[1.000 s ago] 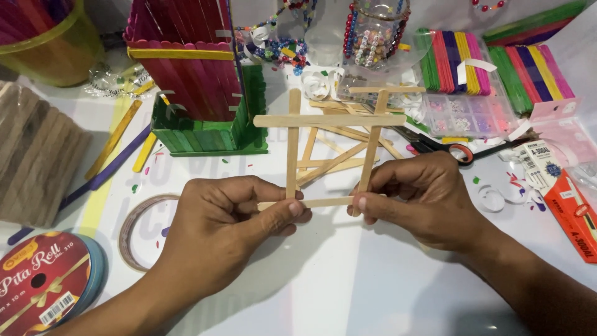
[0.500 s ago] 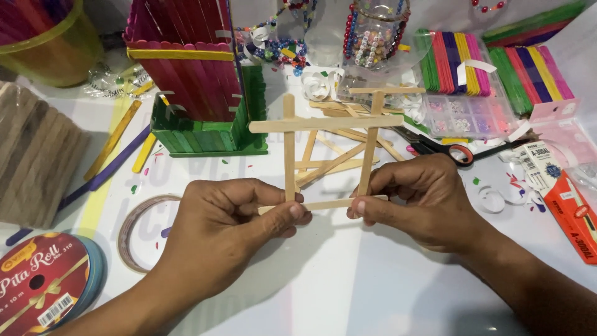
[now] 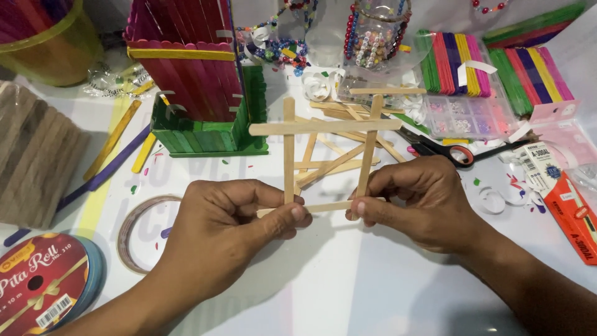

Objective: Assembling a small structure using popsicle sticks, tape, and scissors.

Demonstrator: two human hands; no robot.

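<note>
Left hand [image 3: 227,227] pinching the lower left corner of a square frame of plain wooden craft sticks [image 3: 326,158], thumb pressed over the bottom stick where the left upright meets it. Right hand [image 3: 423,205] pinching the lower right corner the same way, fingertips closed on the joint of the bottom stick and the right upright. Frame held upright just above the white table [image 3: 348,292], between the two hands, its top crossbar overhanging both uprights. Near the left forearm, a red and gold ribbon roll [image 3: 43,283] lying flat, and beside it a clear ring of tape [image 3: 134,233]. Behind the frame, loose plain wooden sticks [image 3: 329,162] scattered on the table. To the right, black-handled scissors [image 3: 457,152] and a red carton [image 3: 572,214]. Further left, a green and pink box built of coloured sticks [image 3: 193,87]. At the far edge, a yellow-green plastic bucket [image 3: 43,46], a glass jar wrapped in coloured beads [image 3: 373,37], a clear compartment box of small beads [image 3: 466,118] and bundles of coloured craft sticks [image 3: 491,59].
</note>
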